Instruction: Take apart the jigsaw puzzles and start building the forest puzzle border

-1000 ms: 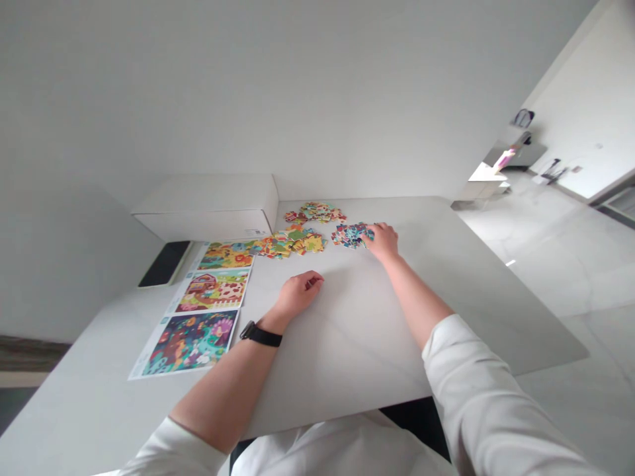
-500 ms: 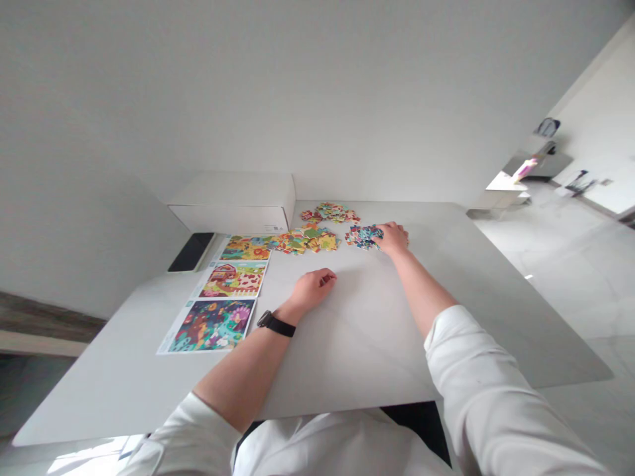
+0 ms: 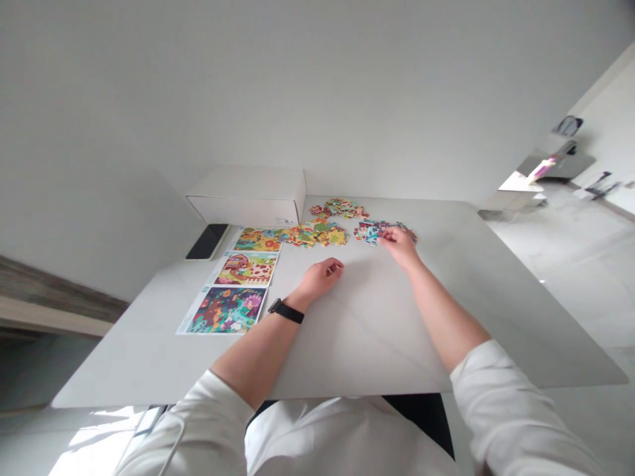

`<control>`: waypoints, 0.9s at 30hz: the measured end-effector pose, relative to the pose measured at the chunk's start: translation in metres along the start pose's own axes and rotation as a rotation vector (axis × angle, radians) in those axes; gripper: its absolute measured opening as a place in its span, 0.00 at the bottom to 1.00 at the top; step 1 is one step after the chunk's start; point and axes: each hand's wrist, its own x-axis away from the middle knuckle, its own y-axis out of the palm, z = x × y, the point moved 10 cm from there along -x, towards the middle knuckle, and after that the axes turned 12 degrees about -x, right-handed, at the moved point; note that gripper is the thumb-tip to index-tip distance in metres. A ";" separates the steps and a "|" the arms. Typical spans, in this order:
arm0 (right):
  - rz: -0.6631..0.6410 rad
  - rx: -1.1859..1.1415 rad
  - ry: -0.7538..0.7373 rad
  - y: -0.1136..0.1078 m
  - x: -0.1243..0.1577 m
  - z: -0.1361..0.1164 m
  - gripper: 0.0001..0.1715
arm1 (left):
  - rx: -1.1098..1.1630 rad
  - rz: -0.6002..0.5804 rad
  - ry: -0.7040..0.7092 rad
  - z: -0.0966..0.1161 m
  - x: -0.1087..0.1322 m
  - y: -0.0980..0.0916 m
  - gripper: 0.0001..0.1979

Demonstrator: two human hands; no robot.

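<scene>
My right hand point(image 3: 399, 244) rests at the near edge of a blue-toned pile of puzzle pieces point(image 3: 370, 231), its fingers curled and pinched on one piece from that pile. My left hand point(image 3: 322, 274) lies on the white table point(image 3: 377, 330) with its fingers loosely curled and nothing in them; a black watch point(image 3: 286, 311) is on that wrist. A yellow-orange pile of pieces point(image 3: 315, 235) lies left of the blue one. A third pile point(image 3: 340, 207) sits farther back.
Three colourful picture sheets point(image 3: 233, 284) lie in a row at the left. A white box point(image 3: 253, 196) stands at the back left against the wall, with a black phone point(image 3: 207, 241) beside it.
My right hand has drawn back slightly from the blue pile toward me, fingers closing on a piece. The left hand stays put; the camera has shifted left.
</scene>
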 end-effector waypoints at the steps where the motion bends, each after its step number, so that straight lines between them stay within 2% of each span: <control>1: -0.049 -0.117 0.047 0.010 0.014 0.002 0.22 | 0.039 0.005 -0.005 0.000 0.000 -0.001 0.18; 3: -0.136 -0.268 0.150 0.033 0.043 0.006 0.27 | 0.138 0.011 -0.013 0.002 0.001 -0.002 0.21; 6: -0.188 -0.353 0.243 0.060 0.079 0.010 0.27 | 0.278 0.026 -0.011 0.008 0.004 -0.007 0.24; 11: -0.214 -0.334 0.250 0.084 0.100 0.010 0.26 | 0.412 0.011 -0.054 0.011 0.011 -0.009 0.27; 14: -0.241 -0.319 0.239 0.087 0.100 0.009 0.27 | 0.459 -0.016 -0.099 0.008 0.012 -0.004 0.27; 24: -0.269 -0.275 0.189 0.075 0.098 0.006 0.24 | 0.565 -0.072 -0.136 0.008 0.010 0.005 0.23; 27: -0.267 -0.271 0.178 0.075 0.098 0.004 0.25 | 0.482 -0.068 -0.137 0.007 0.012 0.003 0.21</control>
